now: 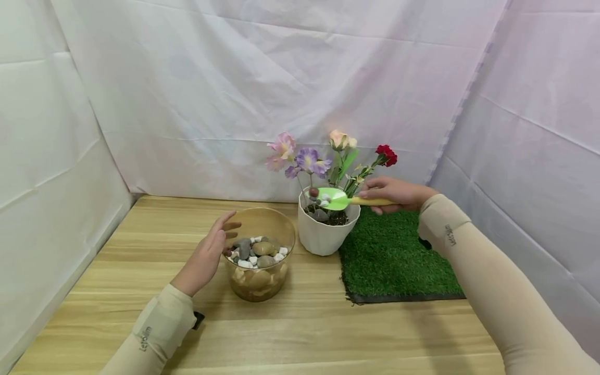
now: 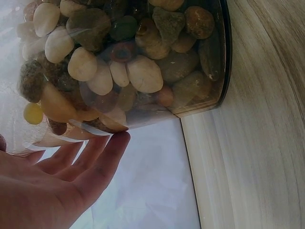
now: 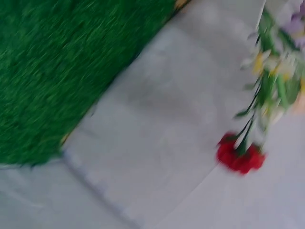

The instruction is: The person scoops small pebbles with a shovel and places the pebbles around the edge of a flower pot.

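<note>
My right hand (image 1: 396, 192) grips the wooden handle of a small garden trowel (image 1: 338, 200) with a green blade. Several small pebbles, one of them reddish brown (image 1: 313, 192), lie on the blade, which hangs over a white flowerpot (image 1: 323, 237) with dark soil and flowers. My left hand (image 1: 208, 255) is at the left side of an amber see-through bowl (image 1: 262, 220), its fingers extended along the wall. Mixed stones (image 1: 264, 249) fill the lower part of this bowl. In the left wrist view the left hand (image 2: 66, 188) lies along the clear wall in front of the stones (image 2: 143, 74).
A green artificial grass mat (image 1: 403, 260) lies right of the pot. Pink and purple flowers (image 1: 309, 160), pale roses (image 1: 339, 140) and a red carnation (image 1: 386, 155) rise from the pot. White cloth (image 1: 281, 78) encloses the wooden table (image 1: 290, 338) behind and at both sides.
</note>
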The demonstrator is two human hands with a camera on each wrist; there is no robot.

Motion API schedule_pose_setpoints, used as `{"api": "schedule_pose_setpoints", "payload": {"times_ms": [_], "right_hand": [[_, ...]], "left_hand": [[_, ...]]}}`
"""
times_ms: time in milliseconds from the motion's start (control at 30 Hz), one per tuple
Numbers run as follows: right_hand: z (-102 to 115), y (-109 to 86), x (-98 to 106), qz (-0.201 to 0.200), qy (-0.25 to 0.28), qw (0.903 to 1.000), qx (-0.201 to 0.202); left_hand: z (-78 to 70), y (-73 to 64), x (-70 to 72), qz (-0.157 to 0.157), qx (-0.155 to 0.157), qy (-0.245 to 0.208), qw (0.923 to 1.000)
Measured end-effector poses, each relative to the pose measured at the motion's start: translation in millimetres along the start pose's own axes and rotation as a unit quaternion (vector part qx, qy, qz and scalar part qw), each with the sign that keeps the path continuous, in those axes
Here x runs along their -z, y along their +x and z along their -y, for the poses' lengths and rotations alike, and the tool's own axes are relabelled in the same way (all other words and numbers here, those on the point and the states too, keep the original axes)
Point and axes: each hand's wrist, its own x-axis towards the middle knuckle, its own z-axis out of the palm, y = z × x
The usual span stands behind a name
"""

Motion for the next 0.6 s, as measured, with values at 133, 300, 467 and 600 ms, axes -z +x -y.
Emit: {"api": "schedule_pose_setpoints", "payload": {"times_ms": [133, 300, 467, 600], "right_hand": [[-16.1, -17.9, 13.9, -0.033, 0.011, 0.9993, -0.010], [-26.9, -25.4, 21.9, -0.050, 0.007, 0.9986, -0.013], [-31.4, -24.5, 21.8, -0.061, -0.020, 0.9977, -0.023], [-30.6, -23.6, 18.7, -0.073, -0.064, 0.9948, -0.030]], "left_hand": [[-0.3, -0.1, 0.5, 0.001, 0.005, -0.001, 1.0000], [-1.5, -1.9, 2.4, 0.001, 0.004, -0.007, 1.0000], [-0.1, -1.1, 2.2, 0.000, 0.004, -0.009, 1.0000], [0.9, 0.1, 1.2, 0.001, 0.003, -0.007, 1.0000]]}}
